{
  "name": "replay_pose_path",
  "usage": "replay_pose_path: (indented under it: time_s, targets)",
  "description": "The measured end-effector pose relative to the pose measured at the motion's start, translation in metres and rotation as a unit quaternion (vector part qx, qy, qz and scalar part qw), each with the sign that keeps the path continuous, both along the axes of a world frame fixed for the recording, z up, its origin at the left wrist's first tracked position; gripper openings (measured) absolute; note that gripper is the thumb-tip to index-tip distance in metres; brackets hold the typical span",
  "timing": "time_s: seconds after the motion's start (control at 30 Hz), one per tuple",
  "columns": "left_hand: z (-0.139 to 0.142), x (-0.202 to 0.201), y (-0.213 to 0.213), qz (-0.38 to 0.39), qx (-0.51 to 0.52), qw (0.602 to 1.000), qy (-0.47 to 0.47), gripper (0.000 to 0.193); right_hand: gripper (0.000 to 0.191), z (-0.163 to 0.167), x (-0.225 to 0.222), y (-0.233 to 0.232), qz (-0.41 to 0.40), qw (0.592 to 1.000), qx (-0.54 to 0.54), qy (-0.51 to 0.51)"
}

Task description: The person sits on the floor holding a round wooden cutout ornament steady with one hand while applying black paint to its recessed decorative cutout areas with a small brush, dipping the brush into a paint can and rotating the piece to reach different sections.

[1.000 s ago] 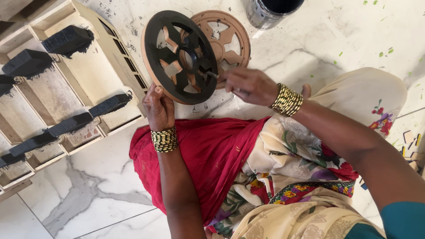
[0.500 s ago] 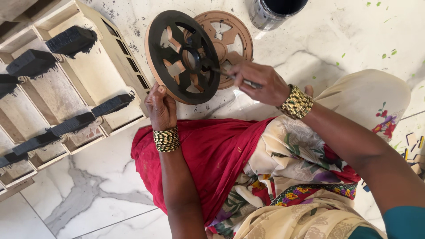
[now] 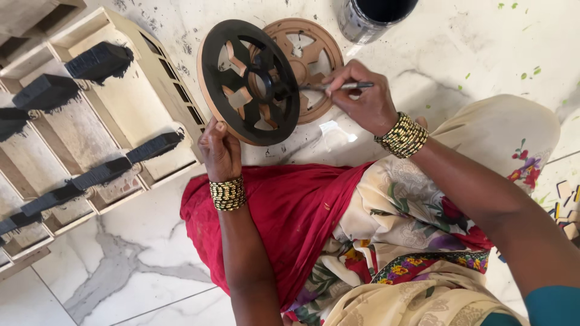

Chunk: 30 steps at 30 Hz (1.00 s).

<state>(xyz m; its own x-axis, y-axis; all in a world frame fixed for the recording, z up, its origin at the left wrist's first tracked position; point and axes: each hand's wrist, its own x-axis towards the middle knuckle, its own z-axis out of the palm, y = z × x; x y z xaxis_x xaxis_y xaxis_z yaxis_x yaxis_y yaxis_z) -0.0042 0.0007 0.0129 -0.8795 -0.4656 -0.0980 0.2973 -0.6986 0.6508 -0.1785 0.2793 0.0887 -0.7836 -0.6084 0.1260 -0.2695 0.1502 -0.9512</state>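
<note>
The left hand [image 3: 219, 151] pinches the bottom rim of the black-painted wooden wheel [image 3: 249, 81], propping it on edge above the marble floor [image 3: 133, 265] so its face tilts up toward the person. The right hand [image 3: 361, 99] grips a thin paintbrush [image 3: 329, 86] lying roughly level, bristle end pointing left into the hub, unpainted wheel [image 3: 311, 57] flat behind
</note>
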Motion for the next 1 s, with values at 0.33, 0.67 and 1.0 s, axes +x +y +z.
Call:
replay_pose_path:
  time_s: [0.33, 0.67, 1.0]
  targets:
    - [0.031, -0.004, 0.009, 0.016, -0.017, 0.997, -0.072, 0.038, 0.018, -0.005, 0.001, 0.005, -0.022, 0.999, -0.004, -0.044]
    - [0.034, -0.002, 0.012, -0.002, -0.043, 0.997, -0.069, 0.041, 0.016, 0.021, 0.011, -0.004, 0.060, 0.996, 0.073, -0.003]
    - [0.031, -0.003, 0.011, 0.013, -0.034, 0.996, -0.076, 0.040, 0.018, -0.001, 0.020, -0.008, 0.151, 0.972, 0.045, 0.175]
